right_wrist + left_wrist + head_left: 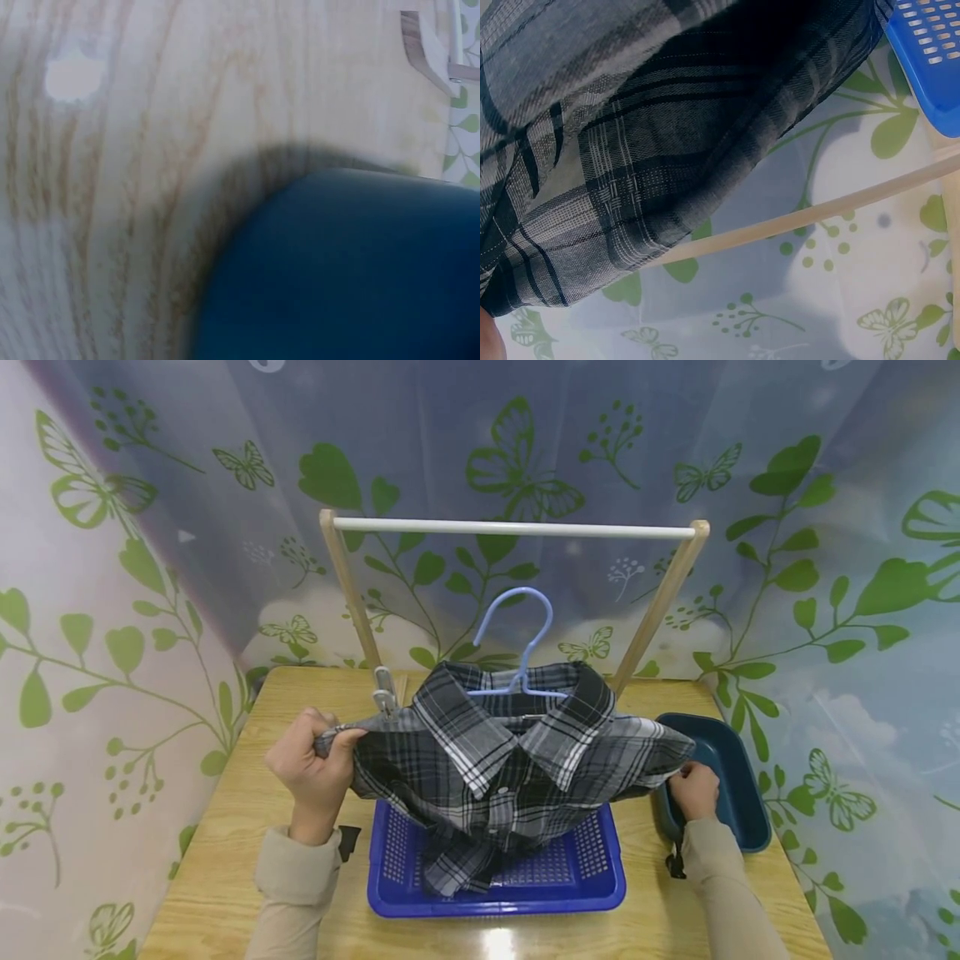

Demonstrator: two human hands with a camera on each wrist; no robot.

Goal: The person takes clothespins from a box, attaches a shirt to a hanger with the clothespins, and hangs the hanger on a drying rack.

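The left hand [315, 768] is gripping 1 shoulder of the plaid shirt [502, 760] on its blue hanger [517, 643] above the blue basket [495, 893] near the bench's front edge, while the right hand [693, 789] is pinching the other; both shoulders should probably be kept level.

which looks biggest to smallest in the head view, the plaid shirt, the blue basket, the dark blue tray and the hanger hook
1. plaid shirt
2. blue basket, partly hidden by the shirt
3. dark blue tray
4. hanger hook

Staged laundry booth: leaf-print curtains [825, 610] surround wooden clothes rail [513, 529]
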